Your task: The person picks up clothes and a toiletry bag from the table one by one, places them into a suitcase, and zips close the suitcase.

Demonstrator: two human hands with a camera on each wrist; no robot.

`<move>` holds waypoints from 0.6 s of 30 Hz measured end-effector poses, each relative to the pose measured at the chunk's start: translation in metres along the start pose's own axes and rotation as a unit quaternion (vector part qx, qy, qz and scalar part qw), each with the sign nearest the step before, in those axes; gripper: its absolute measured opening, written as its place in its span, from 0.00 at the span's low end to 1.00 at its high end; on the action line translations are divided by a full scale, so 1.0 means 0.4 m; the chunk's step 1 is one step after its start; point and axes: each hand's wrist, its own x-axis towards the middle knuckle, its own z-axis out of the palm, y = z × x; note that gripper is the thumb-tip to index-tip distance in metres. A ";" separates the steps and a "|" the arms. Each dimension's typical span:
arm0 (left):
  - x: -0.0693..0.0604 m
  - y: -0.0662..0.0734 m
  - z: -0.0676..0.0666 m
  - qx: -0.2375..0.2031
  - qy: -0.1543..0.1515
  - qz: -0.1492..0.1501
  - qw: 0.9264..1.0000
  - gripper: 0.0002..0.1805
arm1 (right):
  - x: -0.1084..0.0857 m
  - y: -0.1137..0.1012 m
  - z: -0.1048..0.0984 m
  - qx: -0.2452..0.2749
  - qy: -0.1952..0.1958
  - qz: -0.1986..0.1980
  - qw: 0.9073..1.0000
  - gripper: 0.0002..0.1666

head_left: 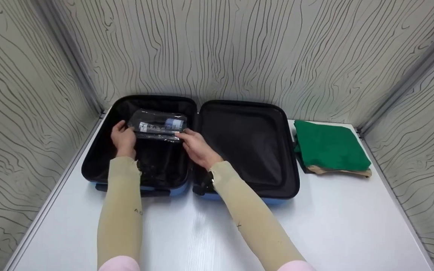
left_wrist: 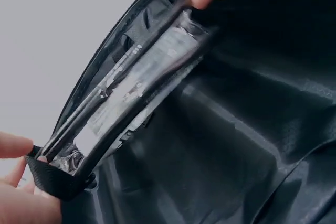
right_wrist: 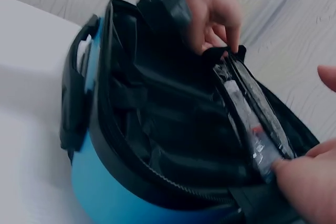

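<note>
A clear travel pouch with black trim and dark lettering is held over the far part of the suitcase's left half. Small packed items show through its plastic. At its left end, my left hand pinches a black fabric tab. My right hand grips the opposite end between thumb and fingers. In the right wrist view the pouch is tilted on its edge, with both hands at its ends.
The blue suitcase lies open, its right half lined in black. Right of it, a folded green cloth rests on a tan one on the white table. Wood-patterned panels enclose the back and sides.
</note>
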 end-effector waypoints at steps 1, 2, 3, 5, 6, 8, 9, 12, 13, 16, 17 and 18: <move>0.001 -0.002 0.002 0.005 -0.009 -0.002 1.000 0.27 | 0.002 -0.002 -0.005 0.005 0.000 0.002 1.000 0.48; 0.004 -0.005 0.002 0.009 -0.019 -0.003 1.000 0.28 | 0.003 -0.005 -0.010 0.009 -0.003 0.004 1.000 0.49; 0.005 -0.006 0.001 0.015 -0.030 -0.002 0.999 0.28 | 0.004 -0.008 -0.013 0.011 -0.006 0.006 1.000 0.49; 0.007 -0.013 -0.001 0.028 -0.055 -0.001 0.998 0.29 | 0.001 -0.011 -0.020 0.007 -0.012 0.015 1.000 0.48; 0.007 -0.015 -0.002 0.040 -0.070 -0.002 0.997 0.30 | -0.001 -0.012 -0.021 0.001 -0.011 0.017 1.000 0.47; 0.007 -0.017 -0.004 0.066 -0.093 -0.002 0.993 0.32 | 0.000 -0.017 -0.021 -0.016 -0.005 0.006 1.000 0.44; 0.005 -0.017 -0.005 0.081 -0.100 -0.004 0.992 0.33 | 0.000 -0.019 -0.020 -0.025 0.000 -0.003 1.000 0.43; 0.002 -0.015 -0.007 0.109 -0.110 -0.002 0.988 0.36 | 0.003 -0.026 -0.020 -0.055 0.019 -0.036 0.998 0.37; 0.001 -0.013 -0.007 0.111 -0.108 0.002 0.988 0.36 | 0.002 -0.029 -0.021 -0.063 0.025 -0.045 0.997 0.36; -0.006 -0.006 -0.005 0.110 -0.111 0.016 0.988 0.36 | -0.005 -0.041 -0.028 -0.082 0.042 -0.053 0.994 0.35; -0.009 -0.003 -0.003 0.110 -0.115 0.022 0.987 0.36 | -0.010 -0.046 -0.031 -0.087 0.046 -0.053 0.994 0.35; -0.012 0.000 -0.001 0.112 -0.118 0.029 0.986 0.36 | -0.015 -0.051 -0.033 -0.091 0.049 -0.053 0.993 0.35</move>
